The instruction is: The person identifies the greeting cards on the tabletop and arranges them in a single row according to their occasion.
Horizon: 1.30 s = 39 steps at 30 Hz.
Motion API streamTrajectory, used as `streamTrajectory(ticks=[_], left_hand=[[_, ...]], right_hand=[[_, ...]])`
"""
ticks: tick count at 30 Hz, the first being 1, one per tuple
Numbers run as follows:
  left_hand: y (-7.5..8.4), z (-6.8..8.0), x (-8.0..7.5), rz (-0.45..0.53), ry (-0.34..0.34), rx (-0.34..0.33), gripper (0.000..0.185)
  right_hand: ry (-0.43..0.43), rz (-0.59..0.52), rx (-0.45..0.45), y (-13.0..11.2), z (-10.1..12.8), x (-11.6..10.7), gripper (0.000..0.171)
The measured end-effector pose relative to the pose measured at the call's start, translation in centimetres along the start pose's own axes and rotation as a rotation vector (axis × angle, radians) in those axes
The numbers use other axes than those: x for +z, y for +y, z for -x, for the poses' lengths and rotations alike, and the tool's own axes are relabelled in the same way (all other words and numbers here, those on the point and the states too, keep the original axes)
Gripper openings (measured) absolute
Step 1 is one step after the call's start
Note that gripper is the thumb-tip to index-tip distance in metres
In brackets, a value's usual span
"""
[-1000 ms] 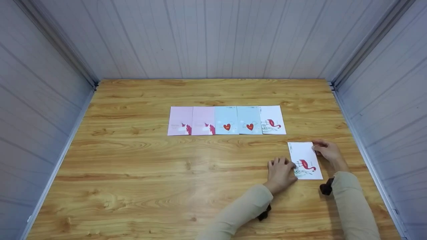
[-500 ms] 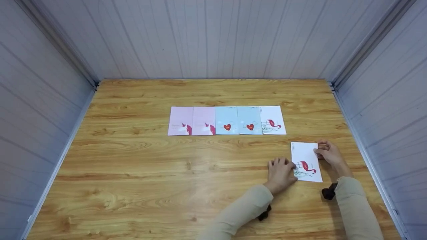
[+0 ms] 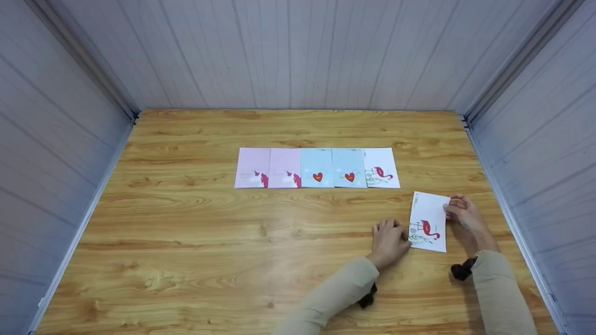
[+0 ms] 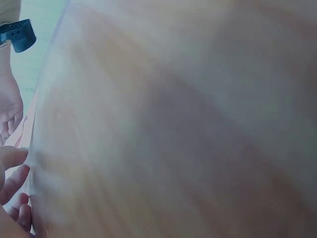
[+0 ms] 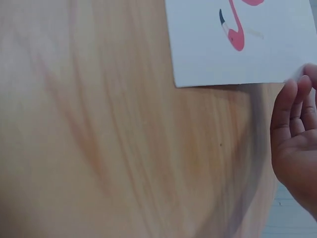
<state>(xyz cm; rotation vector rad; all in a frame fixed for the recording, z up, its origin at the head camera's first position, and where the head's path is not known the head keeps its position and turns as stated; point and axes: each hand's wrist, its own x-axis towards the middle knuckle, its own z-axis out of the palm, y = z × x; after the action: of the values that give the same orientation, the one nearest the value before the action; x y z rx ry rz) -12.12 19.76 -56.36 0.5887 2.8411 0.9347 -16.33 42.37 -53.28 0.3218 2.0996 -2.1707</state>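
Observation:
A white card (image 3: 430,211) with a red flamingo and green leaves printed on it is at the right front, slightly tilted. My right hand (image 3: 469,217) pinches its upper right edge between thumb and fingers; the right wrist view shows this corner of the flamingo card (image 5: 208,54) over the wood, with a shadow beside it. The left hand (image 3: 389,243) is at the lower left edge, bent fingers and thumb close together on that edge. In the left wrist view only the fingers (image 4: 15,181) and a sliver of the card show at the far left.
Behind the hands several cards lie side by side: two pink unicorn cards (image 3: 253,160), two light blue heart cards (image 3: 316,160) and a white flamingo card (image 3: 378,158). They lie on a wood-grain table (image 3: 209,260) walled by pale panels (image 3: 288,56).
The flamingo card has turned a little clockwise, its top moving right and up with my right hand. The left hand has barely moved, staying by the lower left corner. The row is unchanged.

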Motion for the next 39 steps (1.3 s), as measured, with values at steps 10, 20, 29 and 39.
streamTrajectory(ticks=[10,20,29,39], left_hand=[[0.0,-0.9,-1.0,0.208,0.044,-0.09,0.01],[-0.1,-2.2,-1.6,0.696,0.047,-0.249,0.01],[0.4,-3.3,-2.1,0.897,0.04,-0.462,0.012],[0.8,-4.7,-2.7,0.942,0.061,-0.554,0.011]], right_hand=[[0.056,0.072,0.02,-0.9,0.0,0.8,0.024],[0.047,0.024,-0.037,-0.9,0.5,1.6,0.018],[0.03,-0.052,-0.036,0.2,1.3,2.2,0.02],[0.051,-0.067,-0.061,0.7,1.6,2.2,0.027]])
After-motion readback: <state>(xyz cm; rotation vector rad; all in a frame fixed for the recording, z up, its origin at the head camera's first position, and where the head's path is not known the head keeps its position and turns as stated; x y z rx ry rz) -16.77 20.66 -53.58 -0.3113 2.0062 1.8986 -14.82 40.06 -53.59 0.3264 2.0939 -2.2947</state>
